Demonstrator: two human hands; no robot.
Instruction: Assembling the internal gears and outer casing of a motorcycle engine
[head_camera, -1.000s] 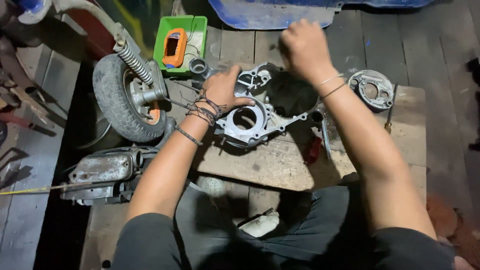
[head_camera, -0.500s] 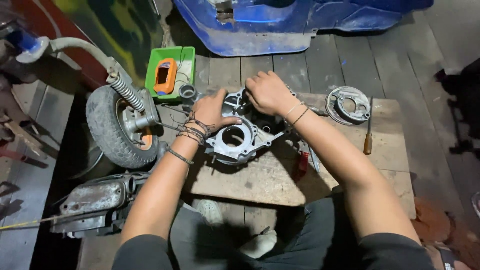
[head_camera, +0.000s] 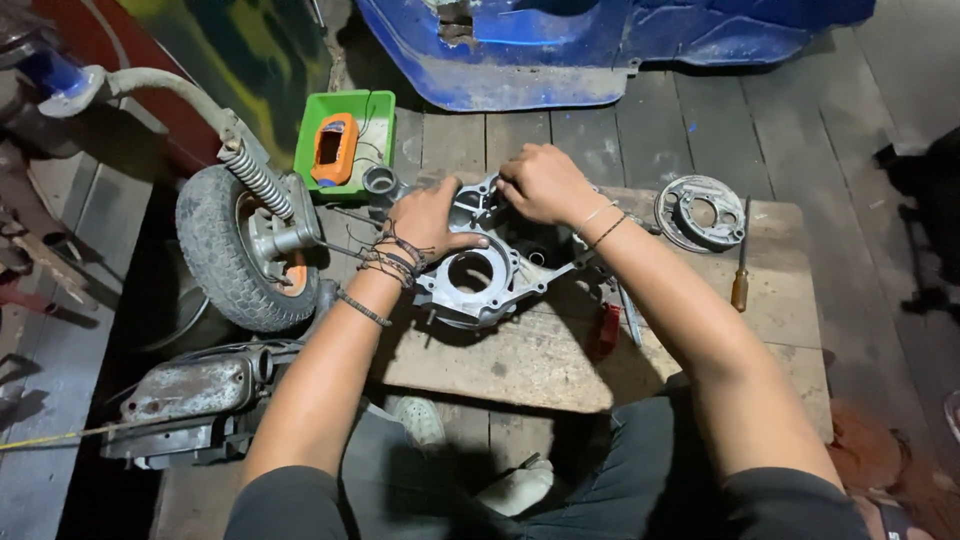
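Note:
A grey metal engine casing (head_camera: 478, 280) with a round hole lies on a low wooden board (head_camera: 560, 350). My left hand (head_camera: 430, 222) rests on the casing's left side, thumb along the hole's rim, pressing it down. My right hand (head_camera: 540, 185) has its fingers curled on the casing's far top edge; what is under the fingers is hidden. Both wrists wear bracelets.
A round metal plate (head_camera: 700, 212) and a wooden-handled screwdriver (head_camera: 741, 270) lie at the board's right. A red-handled tool (head_camera: 605, 330) lies near my right forearm. A small wheel with spring (head_camera: 250, 245), a green tray holding an orange meter (head_camera: 345, 150), a blue body panel (head_camera: 560, 50) and a rusty part (head_camera: 195, 390) surround it.
My right hand came down from above and beyond the casing onto its top edge. My left hand stayed on the casing. The view shifted closer.

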